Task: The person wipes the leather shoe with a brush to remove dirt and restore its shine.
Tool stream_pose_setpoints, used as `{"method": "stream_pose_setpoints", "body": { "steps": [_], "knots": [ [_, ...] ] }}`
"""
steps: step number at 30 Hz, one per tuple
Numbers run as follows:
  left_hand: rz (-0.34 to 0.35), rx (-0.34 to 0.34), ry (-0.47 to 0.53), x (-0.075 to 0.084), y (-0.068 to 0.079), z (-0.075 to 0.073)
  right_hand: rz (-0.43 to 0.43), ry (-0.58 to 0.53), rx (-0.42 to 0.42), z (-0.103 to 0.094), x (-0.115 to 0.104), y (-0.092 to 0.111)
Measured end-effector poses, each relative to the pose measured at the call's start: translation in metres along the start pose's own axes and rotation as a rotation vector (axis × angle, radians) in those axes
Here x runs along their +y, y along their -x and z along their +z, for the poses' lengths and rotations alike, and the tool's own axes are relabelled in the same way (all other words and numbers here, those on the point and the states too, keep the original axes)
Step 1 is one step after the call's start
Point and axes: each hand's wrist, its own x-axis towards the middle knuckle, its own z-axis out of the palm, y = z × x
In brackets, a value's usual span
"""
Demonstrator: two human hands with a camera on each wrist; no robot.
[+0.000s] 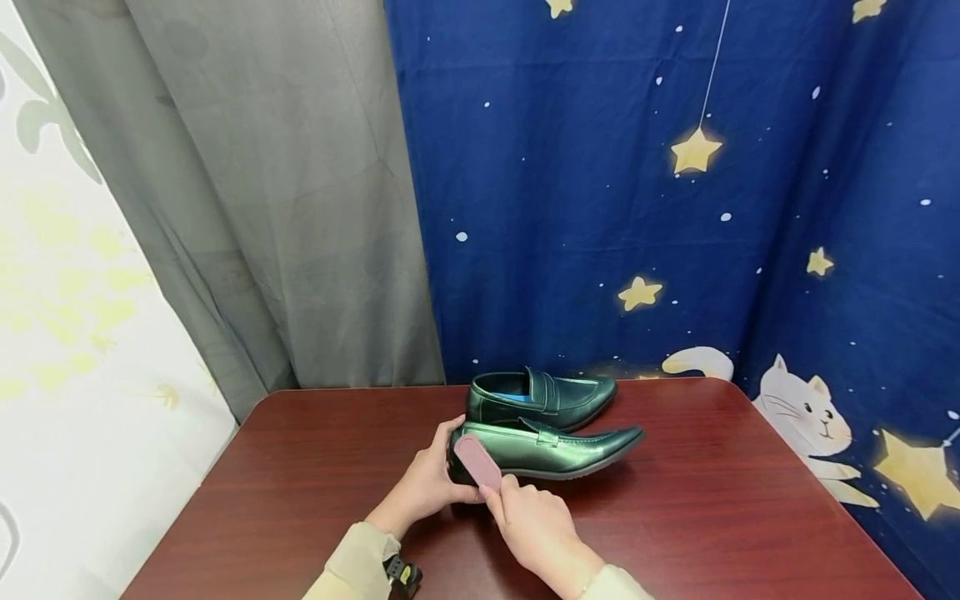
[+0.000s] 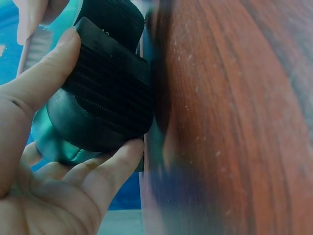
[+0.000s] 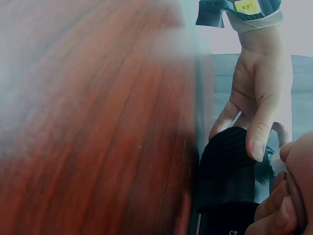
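A shiny green loafer stands tipped on the table, its black heel facing my body. My left hand grips it round the heel end, thumb on the near side and fingers reaching behind. In my right hand is a pink brush with white bristles. The bristles lie against the side of the loafer near its heel. Just behind, a second green loafer rests upright with its toe pointing right.
Both shoes are on a reddish-brown wooden table, towards its far edge. A gray curtain and a blue starry curtain hang behind it. A dark wrist device is strapped at the left sleeve.
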Motion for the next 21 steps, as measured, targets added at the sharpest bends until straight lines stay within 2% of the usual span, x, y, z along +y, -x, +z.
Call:
{"method": "stream_pose_setpoints", "body": {
  "steps": [7, 17, 21],
  "knots": [
    [0.002, 0.002, -0.009, 0.0000, 0.0001, 0.0000, -0.021, 0.008, -0.014, -0.0022, -0.0029, -0.0052],
    [0.008, 0.027, -0.025, -0.0004, 0.0013, 0.0007, -0.049, 0.037, 0.008, -0.0019, -0.0070, -0.0094],
    [0.007, 0.017, -0.022, 0.0004, 0.0010, 0.0003, -0.058, 0.086, 0.035, 0.0005, -0.0035, -0.0080]
  ]
}}
